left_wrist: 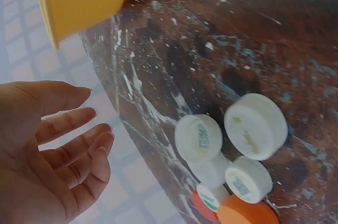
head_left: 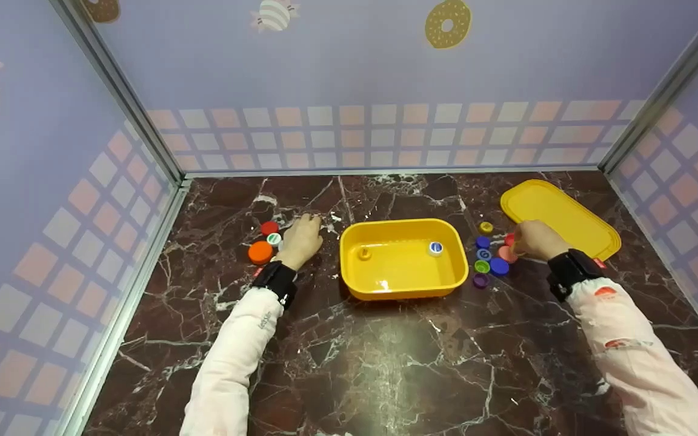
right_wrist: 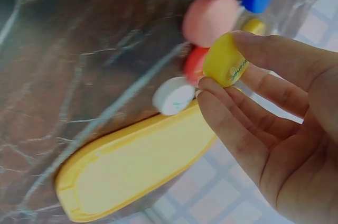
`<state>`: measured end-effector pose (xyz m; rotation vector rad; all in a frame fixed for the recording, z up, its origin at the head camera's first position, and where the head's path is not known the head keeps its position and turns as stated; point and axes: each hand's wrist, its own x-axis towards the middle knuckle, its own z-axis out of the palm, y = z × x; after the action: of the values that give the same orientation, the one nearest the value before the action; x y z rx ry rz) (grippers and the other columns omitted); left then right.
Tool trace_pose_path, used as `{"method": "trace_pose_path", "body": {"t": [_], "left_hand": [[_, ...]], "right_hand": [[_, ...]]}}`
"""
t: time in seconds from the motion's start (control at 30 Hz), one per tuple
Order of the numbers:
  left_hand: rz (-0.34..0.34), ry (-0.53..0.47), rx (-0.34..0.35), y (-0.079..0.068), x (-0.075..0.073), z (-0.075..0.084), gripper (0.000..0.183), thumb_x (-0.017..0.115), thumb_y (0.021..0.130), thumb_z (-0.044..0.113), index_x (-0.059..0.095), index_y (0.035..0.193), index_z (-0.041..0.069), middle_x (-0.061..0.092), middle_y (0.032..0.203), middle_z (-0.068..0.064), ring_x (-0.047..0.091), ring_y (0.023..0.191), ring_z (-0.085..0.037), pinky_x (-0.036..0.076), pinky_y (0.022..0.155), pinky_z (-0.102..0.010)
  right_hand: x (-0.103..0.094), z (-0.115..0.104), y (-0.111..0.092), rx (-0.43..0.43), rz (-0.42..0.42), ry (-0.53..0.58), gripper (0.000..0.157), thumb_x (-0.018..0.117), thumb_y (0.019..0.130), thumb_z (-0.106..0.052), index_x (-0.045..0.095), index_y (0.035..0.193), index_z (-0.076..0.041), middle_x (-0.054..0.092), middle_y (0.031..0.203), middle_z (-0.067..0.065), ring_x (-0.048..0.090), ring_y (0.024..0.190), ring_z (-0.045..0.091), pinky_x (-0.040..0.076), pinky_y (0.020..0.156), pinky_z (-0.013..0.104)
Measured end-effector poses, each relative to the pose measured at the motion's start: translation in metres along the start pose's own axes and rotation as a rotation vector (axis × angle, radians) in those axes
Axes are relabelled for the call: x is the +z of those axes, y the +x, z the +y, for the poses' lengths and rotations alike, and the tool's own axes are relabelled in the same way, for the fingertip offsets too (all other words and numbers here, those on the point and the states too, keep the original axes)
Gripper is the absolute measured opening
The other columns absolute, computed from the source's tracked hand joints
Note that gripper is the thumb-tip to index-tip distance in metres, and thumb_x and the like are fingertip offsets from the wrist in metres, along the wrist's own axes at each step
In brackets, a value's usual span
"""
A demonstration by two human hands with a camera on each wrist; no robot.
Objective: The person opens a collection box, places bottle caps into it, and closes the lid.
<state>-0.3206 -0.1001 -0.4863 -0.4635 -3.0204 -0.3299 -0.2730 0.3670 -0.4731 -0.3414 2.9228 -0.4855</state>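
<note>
My right hand (head_left: 537, 239) pinches a yellow bottle cap (right_wrist: 224, 60) between thumb and fingertips. Beneath it in the right wrist view lie a pink cap (right_wrist: 210, 20), a red cap (right_wrist: 195, 64) and a white cap (right_wrist: 174, 96). My left hand (head_left: 302, 241) holds nothing, its fingers loosely bent, just right of another group of caps. That group has several white caps (left_wrist: 256, 127), an orange cap (head_left: 260, 252), a red cap (head_left: 269, 228) and a green-and-white cap (head_left: 274, 239). Between the hands stands a yellow box (head_left: 406, 295) containing a yellow cap (head_left: 364, 254) and a blue-and-white cap (head_left: 435, 248).
A yellow lid (head_left: 567, 212) lies flat behind and right of the right hand. Left of that hand are blue caps (head_left: 499, 266), a green cap (head_left: 481, 266), a purple cap (head_left: 480, 280) and another yellow cap (head_left: 486, 227). Patterned panels (head_left: 385, 72) enclose the marbled table (head_left: 349, 369).
</note>
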Motion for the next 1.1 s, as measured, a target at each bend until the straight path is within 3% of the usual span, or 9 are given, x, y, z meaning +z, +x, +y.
{"method": "trace_pose_path", "body": {"t": [0.17, 0.3, 0.63, 0.87, 1.1], "left_hand": [[-0.021, -0.001, -0.01, -0.003, 0.001, -0.005, 0.03, 0.061, 0.079, 0.009, 0.057, 0.106, -0.004, 0.052, 0.104, -0.022, 0.053, 0.092, -0.038, 0.046, 0.07, -0.048], [-0.037, 0.001, -0.014, -0.004, 0.001, -0.008, 0.028, 0.061, 0.079, 0.008, 0.057, 0.104, -0.004, 0.052, 0.103, -0.022, 0.052, 0.093, -0.037, 0.046, 0.071, -0.047], [0.005, -0.008, 0.0, -0.013, 0.004, -0.017, 0.026, 0.063, 0.075, 0.005, 0.058, 0.098, -0.006, 0.054, 0.098, -0.023, 0.052, 0.094, -0.036, 0.045, 0.071, -0.048], [-0.028, -0.007, -0.01, -0.016, 0.003, -0.022, 0.027, 0.063, 0.076, 0.007, 0.058, 0.099, -0.005, 0.054, 0.099, -0.022, 0.055, 0.09, -0.037, 0.046, 0.069, -0.048], [-0.01, -0.004, -0.023, -0.02, 0.006, -0.029, 0.022, 0.064, 0.077, 0.008, 0.059, 0.094, -0.005, 0.054, 0.095, -0.022, 0.057, 0.078, -0.038, 0.047, 0.065, -0.047]], "right_hand": [[-0.005, -0.028, 0.012, -0.085, 0.048, -0.025, 0.01, 0.065, 0.068, 0.002, 0.059, 0.073, 0.007, 0.057, 0.064, 0.011, 0.051, 0.058, 0.028, 0.044, 0.057, 0.043], [-0.007, -0.054, 0.021, -0.146, 0.062, -0.013, 0.013, 0.067, 0.07, 0.001, 0.061, 0.079, 0.007, 0.06, 0.071, 0.014, 0.054, 0.061, 0.027, 0.047, 0.06, 0.043], [-0.004, -0.109, 0.037, -0.206, -0.045, 0.017, 0.017, 0.07, 0.075, -0.002, 0.064, 0.09, 0.004, 0.059, 0.074, 0.01, 0.055, 0.06, 0.019, 0.048, 0.055, 0.033], [0.001, -0.124, 0.045, -0.287, -0.089, -0.056, 0.02, 0.071, 0.073, -0.001, 0.064, 0.09, 0.006, 0.059, 0.075, 0.011, 0.055, 0.065, 0.024, 0.046, 0.068, 0.04], [0.012, -0.127, 0.049, -0.318, -0.138, -0.076, 0.017, 0.071, 0.074, -0.003, 0.063, 0.088, 0.005, 0.059, 0.075, 0.011, 0.055, 0.065, 0.023, 0.048, 0.06, 0.035]]}}
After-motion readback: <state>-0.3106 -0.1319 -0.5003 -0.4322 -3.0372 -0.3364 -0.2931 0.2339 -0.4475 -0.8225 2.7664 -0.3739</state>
